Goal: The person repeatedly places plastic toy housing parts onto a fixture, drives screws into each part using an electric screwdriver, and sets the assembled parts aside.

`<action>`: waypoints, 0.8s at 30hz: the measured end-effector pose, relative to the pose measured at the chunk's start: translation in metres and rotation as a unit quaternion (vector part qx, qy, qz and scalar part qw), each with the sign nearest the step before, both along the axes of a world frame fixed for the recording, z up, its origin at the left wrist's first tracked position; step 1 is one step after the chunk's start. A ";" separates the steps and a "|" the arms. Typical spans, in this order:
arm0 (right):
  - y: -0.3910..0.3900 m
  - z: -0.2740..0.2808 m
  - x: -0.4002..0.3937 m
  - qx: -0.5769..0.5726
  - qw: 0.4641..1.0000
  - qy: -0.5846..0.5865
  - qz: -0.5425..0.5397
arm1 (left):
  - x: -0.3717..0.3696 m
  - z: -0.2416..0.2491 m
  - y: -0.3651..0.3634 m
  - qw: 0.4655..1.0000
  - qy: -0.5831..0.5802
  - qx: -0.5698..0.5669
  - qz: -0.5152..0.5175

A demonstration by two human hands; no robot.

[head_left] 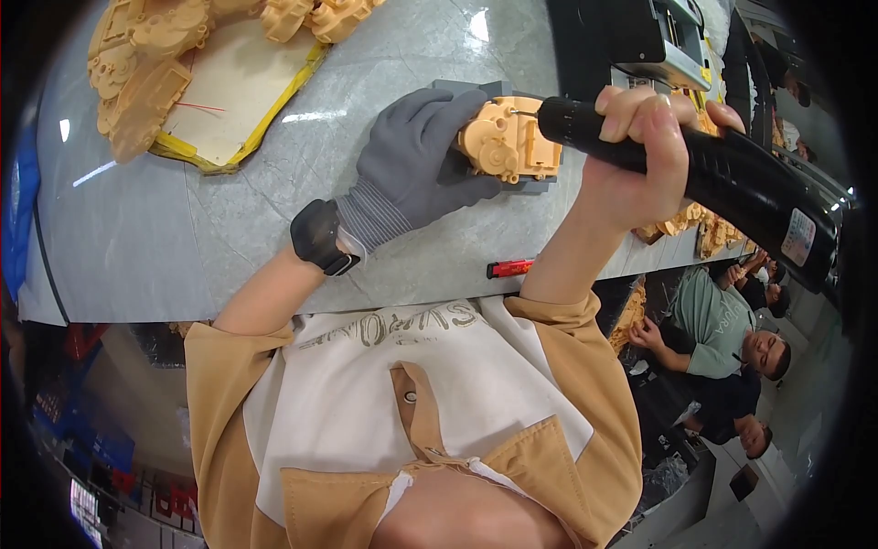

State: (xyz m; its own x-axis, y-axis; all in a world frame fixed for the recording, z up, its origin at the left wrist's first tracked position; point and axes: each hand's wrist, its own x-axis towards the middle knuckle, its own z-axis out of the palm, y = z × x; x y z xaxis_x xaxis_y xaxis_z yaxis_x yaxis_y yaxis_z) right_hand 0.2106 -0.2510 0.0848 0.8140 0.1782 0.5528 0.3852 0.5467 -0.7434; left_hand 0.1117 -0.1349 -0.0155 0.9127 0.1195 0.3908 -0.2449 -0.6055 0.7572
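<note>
An orange moulded part (508, 139) rests on a dark grey block (535, 186) on the grey table. My left hand (419, 156), in a grey glove, grips the part's left side, with fingers above and the thumb below. My bare right hand (645, 151) is wrapped round a long black tool (722, 174). The tool's front end reaches the right upper part of the orange piece; a thin metal tip shows there. A red object (509, 268) lies near the table's front edge, below the block.
Several orange parts (151, 55) lie at the upper left around a pale board (240, 101) with yellow tape edging. More orange parts (718, 233) are at the right. A black machine (654, 41) stands at the upper right. Several people (722, 316) are beyond the table at the right.
</note>
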 end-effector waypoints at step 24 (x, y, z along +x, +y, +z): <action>0.021 0.006 0.002 -0.086 0.995 -0.021 -0.054 | 0.001 0.005 0.005 1.000 0.005 -0.005 -0.020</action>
